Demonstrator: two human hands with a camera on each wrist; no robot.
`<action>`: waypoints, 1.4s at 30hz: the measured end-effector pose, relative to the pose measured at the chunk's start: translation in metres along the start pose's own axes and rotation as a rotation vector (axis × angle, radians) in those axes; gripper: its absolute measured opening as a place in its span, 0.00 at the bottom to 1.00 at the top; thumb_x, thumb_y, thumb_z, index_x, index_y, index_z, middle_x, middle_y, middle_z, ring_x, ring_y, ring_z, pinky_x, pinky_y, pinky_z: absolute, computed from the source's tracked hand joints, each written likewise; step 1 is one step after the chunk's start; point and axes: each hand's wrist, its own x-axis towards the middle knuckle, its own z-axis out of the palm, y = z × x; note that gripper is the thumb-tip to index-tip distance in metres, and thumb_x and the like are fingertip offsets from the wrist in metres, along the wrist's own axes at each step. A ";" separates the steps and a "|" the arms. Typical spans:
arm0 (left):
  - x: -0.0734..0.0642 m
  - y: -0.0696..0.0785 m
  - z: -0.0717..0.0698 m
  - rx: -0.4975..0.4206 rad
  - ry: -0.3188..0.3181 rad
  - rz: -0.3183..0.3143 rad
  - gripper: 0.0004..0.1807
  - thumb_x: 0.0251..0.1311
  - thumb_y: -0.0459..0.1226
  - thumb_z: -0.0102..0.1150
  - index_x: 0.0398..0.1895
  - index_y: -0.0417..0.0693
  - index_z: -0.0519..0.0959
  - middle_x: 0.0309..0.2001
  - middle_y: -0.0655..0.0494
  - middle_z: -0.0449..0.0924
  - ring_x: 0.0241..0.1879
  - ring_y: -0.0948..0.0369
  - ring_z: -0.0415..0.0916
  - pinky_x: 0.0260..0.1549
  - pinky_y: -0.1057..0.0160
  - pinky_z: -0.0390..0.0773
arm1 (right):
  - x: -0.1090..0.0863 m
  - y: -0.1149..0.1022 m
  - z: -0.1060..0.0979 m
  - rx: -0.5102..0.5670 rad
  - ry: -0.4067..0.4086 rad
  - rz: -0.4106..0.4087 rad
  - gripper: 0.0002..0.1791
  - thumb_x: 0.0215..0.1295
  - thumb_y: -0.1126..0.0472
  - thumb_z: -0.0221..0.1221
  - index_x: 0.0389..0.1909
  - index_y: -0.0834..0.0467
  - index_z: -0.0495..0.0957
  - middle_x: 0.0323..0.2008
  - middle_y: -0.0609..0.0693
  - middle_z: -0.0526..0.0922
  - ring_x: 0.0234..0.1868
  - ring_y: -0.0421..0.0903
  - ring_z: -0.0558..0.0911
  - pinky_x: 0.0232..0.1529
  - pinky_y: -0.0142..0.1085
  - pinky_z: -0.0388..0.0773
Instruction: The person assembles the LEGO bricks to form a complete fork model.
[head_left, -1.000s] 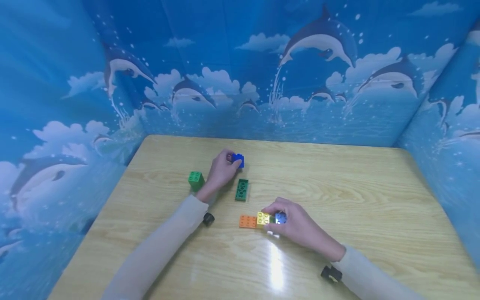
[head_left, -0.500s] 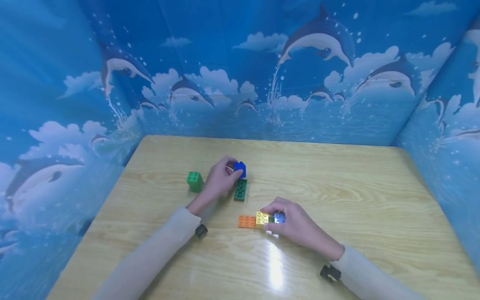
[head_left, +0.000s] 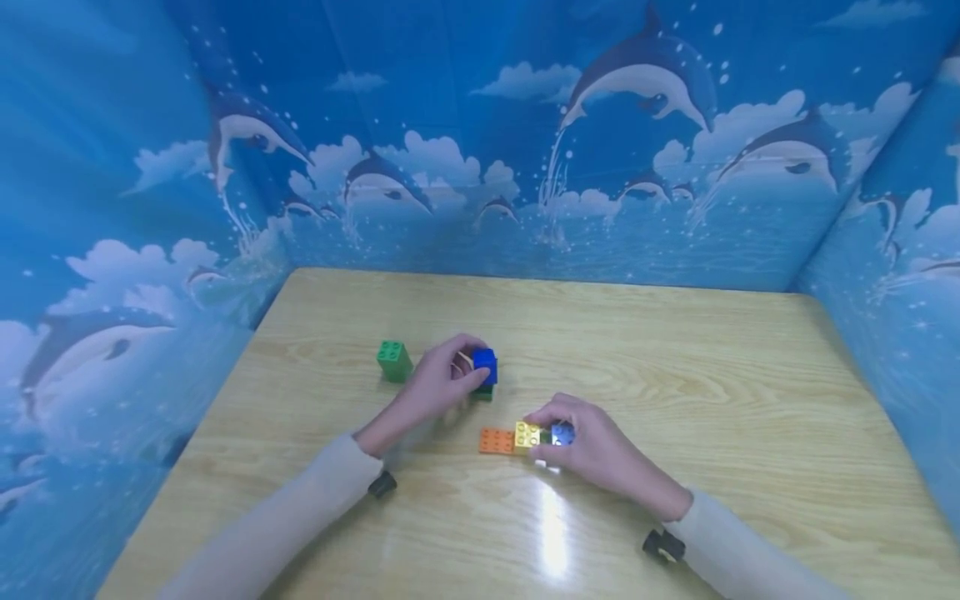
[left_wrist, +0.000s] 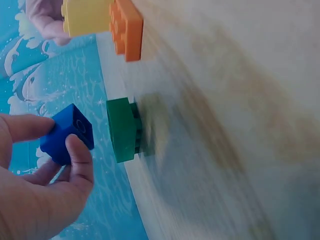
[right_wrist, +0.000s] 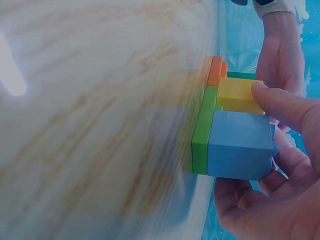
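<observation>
My left hand (head_left: 438, 379) pinches a dark blue brick (left_wrist: 67, 134) between thumb and fingers, its hollow underside partly showing in the left wrist view. Just below it, a dark green brick (left_wrist: 121, 131) lies upside down on the table, studs toward the wood. My right hand (head_left: 600, 450) holds a row of joined bricks, thumb on the yellow brick (right_wrist: 241, 95) and fingers around the lighter blue brick (right_wrist: 240, 145). Under these two runs a flat light green brick (right_wrist: 201, 142). A flat orange brick (head_left: 496, 441) forms the row's left end, studs up.
A tall green block (head_left: 393, 362) stands upright left of my left hand. The wooden table (head_left: 675, 358) ends at a blue dolphin-print backdrop (head_left: 420, 225) behind and at both sides. Light glares off the tabletop in front of the row.
My left hand has brought the dark blue brick nearer to me, from behind the dark green brick to right over it. The right hand has stayed in place on the row.
</observation>
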 end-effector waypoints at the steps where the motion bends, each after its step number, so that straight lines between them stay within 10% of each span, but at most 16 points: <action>1: -0.003 0.000 0.000 0.000 -0.008 0.003 0.19 0.73 0.33 0.70 0.64 0.42 0.80 0.45 0.53 0.83 0.39 0.58 0.80 0.37 0.60 0.83 | 0.000 0.000 0.000 0.002 0.000 0.000 0.21 0.59 0.61 0.81 0.54 0.54 0.89 0.43 0.40 0.85 0.45 0.43 0.84 0.51 0.37 0.85; 14: -0.031 -0.005 0.003 0.049 -0.220 0.096 0.24 0.71 0.33 0.72 0.68 0.46 0.80 0.44 0.59 0.81 0.41 0.59 0.79 0.40 0.60 0.84 | -0.001 0.001 -0.001 0.003 -0.009 -0.003 0.21 0.61 0.60 0.80 0.55 0.53 0.89 0.43 0.40 0.85 0.47 0.42 0.84 0.53 0.37 0.85; 42: -0.057 -0.015 0.010 0.074 -0.241 0.226 0.21 0.73 0.35 0.70 0.66 0.44 0.82 0.51 0.59 0.85 0.46 0.64 0.82 0.47 0.62 0.86 | 0.000 -0.001 -0.001 -0.019 0.001 0.015 0.21 0.60 0.62 0.80 0.54 0.53 0.89 0.44 0.40 0.86 0.47 0.42 0.84 0.54 0.40 0.85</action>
